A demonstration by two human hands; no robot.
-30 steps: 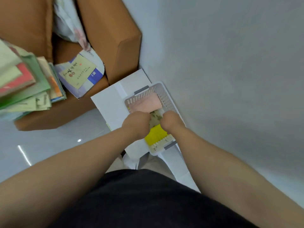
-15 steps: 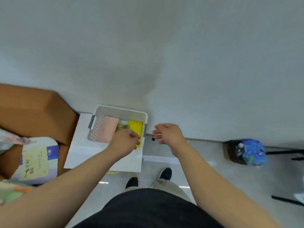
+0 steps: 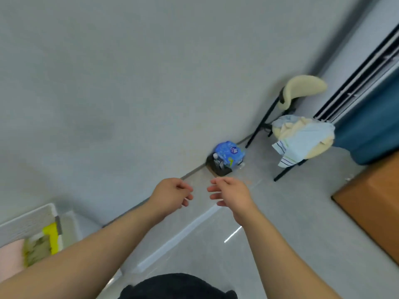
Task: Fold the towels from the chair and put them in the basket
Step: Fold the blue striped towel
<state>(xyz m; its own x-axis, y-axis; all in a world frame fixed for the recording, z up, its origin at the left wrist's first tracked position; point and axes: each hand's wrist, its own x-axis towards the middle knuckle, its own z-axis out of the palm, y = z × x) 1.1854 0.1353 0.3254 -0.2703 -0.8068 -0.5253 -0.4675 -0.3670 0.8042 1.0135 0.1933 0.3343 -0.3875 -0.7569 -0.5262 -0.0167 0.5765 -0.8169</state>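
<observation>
A cream chair (image 3: 304, 88) with black legs stands by the wall at the upper right. A heap of unfolded towels (image 3: 302, 138), pale blue and cream, lies on its seat. The white perforated basket (image 3: 28, 221) sits at the lower left edge, holding a pink, an olive patterned and a yellow folded towel (image 3: 50, 234). My left hand (image 3: 172, 196) and my right hand (image 3: 231, 195) hover side by side over the floor in mid frame, fingers loosely curled, holding nothing. Both are far from the chair and from the basket.
A small dark bin (image 3: 219, 167) with a blue printed bag in it stands against the wall between my hands and the chair. A brown wooden surface (image 3: 373, 208) juts in at the right. A blue curtain (image 3: 371, 126) hangs behind the chair. Glossy grey floor lies ahead.
Both hands left the olive towel in the basket and came away with nothing in them. My view swung right, so the basket slid to the lower left and the chair with towels came into view.
</observation>
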